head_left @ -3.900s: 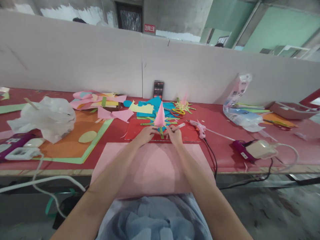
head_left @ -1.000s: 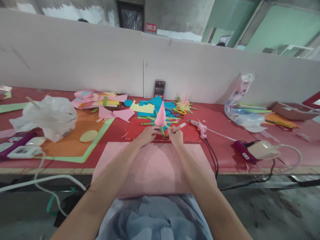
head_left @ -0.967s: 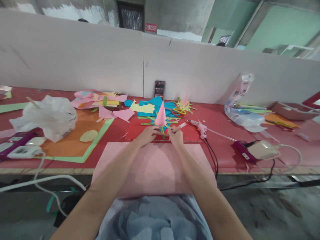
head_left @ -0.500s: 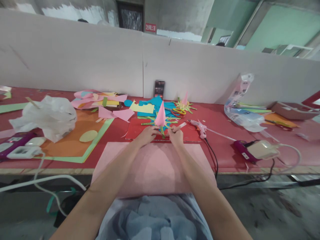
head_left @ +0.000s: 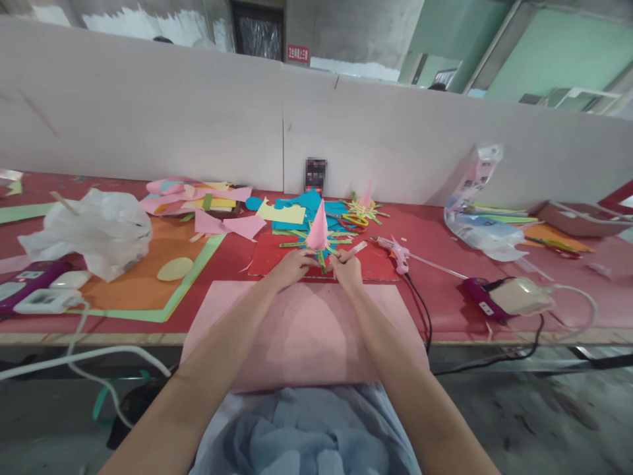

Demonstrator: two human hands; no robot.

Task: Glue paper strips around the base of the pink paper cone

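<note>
The right hand [head_left: 347, 268] grips a pen-like tool [head_left: 359, 247]. Just beyond the left hand [head_left: 295, 266], its grip unclear, stands a pink cone [head_left: 318, 232].

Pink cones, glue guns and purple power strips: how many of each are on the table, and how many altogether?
Near pink cone plus far pink cone: 2
Glue gun: 1
Left power strip plus right power strip: 2
Total: 5

A crumpled white plastic bag [head_left: 99, 227] slumps over at nine o'clock — a purple power strip [head_left: 30, 280] just beside it. At three sits a pinkish basket [head_left: 578, 227] — up at twelve, beyond the pale partition [head_left: 198, 119], a red sign [head_left: 299, 54] carries white lettering.
</note>
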